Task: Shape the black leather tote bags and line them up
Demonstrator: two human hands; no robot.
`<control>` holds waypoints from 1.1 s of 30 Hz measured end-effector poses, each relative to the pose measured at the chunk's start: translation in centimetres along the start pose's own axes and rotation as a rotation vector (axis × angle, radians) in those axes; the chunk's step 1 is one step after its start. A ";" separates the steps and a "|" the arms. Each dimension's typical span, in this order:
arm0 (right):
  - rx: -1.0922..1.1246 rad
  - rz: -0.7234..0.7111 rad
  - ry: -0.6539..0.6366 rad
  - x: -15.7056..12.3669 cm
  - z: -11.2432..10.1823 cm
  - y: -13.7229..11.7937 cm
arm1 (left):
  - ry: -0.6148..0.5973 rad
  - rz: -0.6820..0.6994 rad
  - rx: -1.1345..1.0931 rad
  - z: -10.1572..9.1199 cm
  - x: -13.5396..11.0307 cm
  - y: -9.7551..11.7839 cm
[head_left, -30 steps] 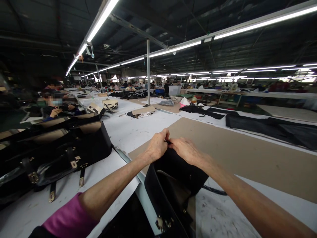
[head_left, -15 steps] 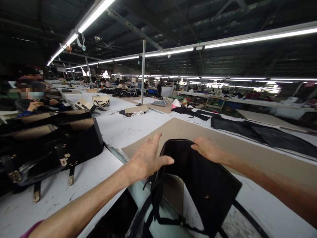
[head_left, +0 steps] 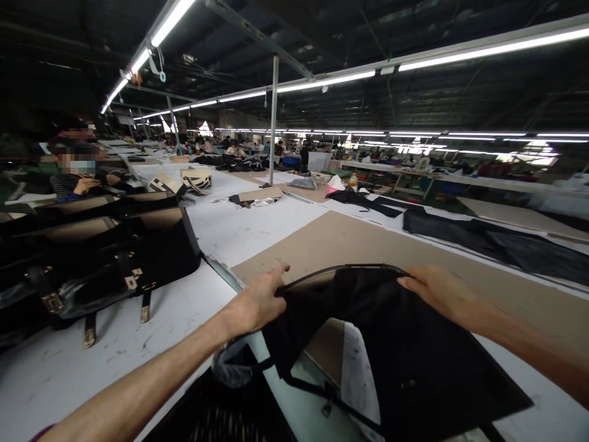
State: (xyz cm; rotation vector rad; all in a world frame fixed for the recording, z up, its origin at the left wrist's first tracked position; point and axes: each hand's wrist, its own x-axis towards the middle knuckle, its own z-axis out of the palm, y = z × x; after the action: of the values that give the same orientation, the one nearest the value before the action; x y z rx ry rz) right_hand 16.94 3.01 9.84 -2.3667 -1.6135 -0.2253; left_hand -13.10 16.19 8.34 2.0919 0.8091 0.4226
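A black leather bag [head_left: 405, 356] lies open in front of me on the white worktable [head_left: 239, 233], its tan lining showing inside. My left hand [head_left: 255, 301] grips the left side of the bag's mouth, index finger stretched forward. My right hand [head_left: 437, 291] holds the right side of the rim, fingers curled over the edge. Both hands pull the opening wide apart.
Finished black bags with brass buckles [head_left: 101, 264] are stacked at the left. A brown cardboard sheet [head_left: 368, 245] covers the table ahead, dark fabric [head_left: 497, 245] lies beyond it at the right. Masked people [head_left: 76, 175] sit at the far left. A steel post [head_left: 273, 123] stands mid-table.
My hands were pinched together at the bag's top, then parted. The left hand has taken the left edge, and the bag's mouth is now spread wide and lower.
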 end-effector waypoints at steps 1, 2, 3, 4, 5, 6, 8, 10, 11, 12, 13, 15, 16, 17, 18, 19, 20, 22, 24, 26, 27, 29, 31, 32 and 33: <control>0.013 -0.008 -0.042 -0.4 0.1 0.7 | -0.043 0.000 -0.043 -0.5 0.7 -0.5; 0.012 -0.011 -0.095 -0.9 0.3 1.3 | -0.091 -0.001 -0.095 -1.0 1.4 -1.0; 0.000 -0.010 -0.134 -1.4 0.4 1.7 | -0.141 0.003 -0.148 -1.3 1.9 -1.4; -0.020 0.005 -0.125 -1.9 0.6 1.9 | -0.183 0.012 -0.200 -1.6 2.3 -1.6; -0.052 0.029 -0.110 -2.3 0.7 2.0 | -0.214 0.026 -0.243 -1.7 2.5 -1.8; -0.096 0.059 -0.095 -2.7 0.8 1.9 | -0.230 0.043 -0.273 -1.7 2.5 -2.0; -0.205 0.105 -0.046 -3.2 0.9 1.3 | -0.211 0.082 -0.296 -1.5 2.1 -2.0; -0.290 0.015 0.039 -3.2 0.9 0.0 | -0.178 0.107 -0.297 -1.1 1.6 -2.0; -0.313 -0.095 0.099 -3.1 0.8 -0.8 | -0.168 0.116 -0.297 -1.0 1.4 -2.0; -0.322 -0.232 0.159 -2.9 0.6 -1.7 | -0.163 0.122 -0.299 -0.8 1.2 -1.9; -0.323 -0.369 0.204 -2.7 0.5 -2.6 | -0.160 0.126 -0.302 -0.6 1.0 -1.9; -0.305 -0.572 0.226 -2.2 0.2 -4.6 | -0.156 0.128 -0.304 -0.4 0.9 -2.0; -0.286 -0.628 0.214 -2.0 0.1 -5.6 | -0.152 0.127 -0.304 -0.3 0.8 -2.0; -0.259 -0.664 0.190 -1.8 -0.1 -6.5 | -0.147 0.124 -0.306 -0.3 0.8 -2.1; -0.224 -0.685 0.164 -1.6 -0.1 -7.4 | -0.144 0.119 -0.314 -0.3 0.8 -2.2; -0.178 -0.696 0.134 -1.4 -0.2 -8.2 | -0.143 0.113 -0.327 -0.2 0.7 -2.2; -0.127 -0.695 0.100 -1.2 -0.2 -8.8 | -0.144 0.105 -0.344 -0.2 0.7 -2.3; -0.019 -0.665 0.017 -0.7 0.0 -9.9 | -0.152 0.086 -0.385 -0.2 0.6 -2.4; 0.081 -0.632 -0.059 -0.1 0.3 -10.4 | -0.163 0.063 -0.425 -0.1 0.5 -2.4; 0.145 -0.626 -0.121 0.4 0.6 -10.7 | -0.172 0.053 -0.464 -0.1 0.5 -2.4; 0.161 -0.628 -0.144 0.6 0.7 -10.7 | -0.169 0.058 -0.479 0.0 0.5 -2.4; 0.161 -0.610 -0.176 1.0 0.9 -10.6 | -0.124 0.087 -0.480 0.0 0.6 -2.4; 0.144 -0.571 -0.185 1.1 0.9 -10.4 | -0.056 0.114 -0.436 0.1 0.6 -2.4; 0.138 -0.554 -0.187 1.1 0.9 -10.3 | -0.026 0.121 -0.406 0.1 0.6 -2.4; 0.137 -0.542 -0.188 1.2 0.9 -10.2 | -0.009 0.127 -0.377 0.1 0.6 -2.4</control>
State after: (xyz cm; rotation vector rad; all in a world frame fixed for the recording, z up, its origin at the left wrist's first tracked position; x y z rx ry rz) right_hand 7.91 7.81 10.65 -1.8531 -2.2563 0.0088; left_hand -13.55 17.60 6.37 1.7949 0.5432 0.5851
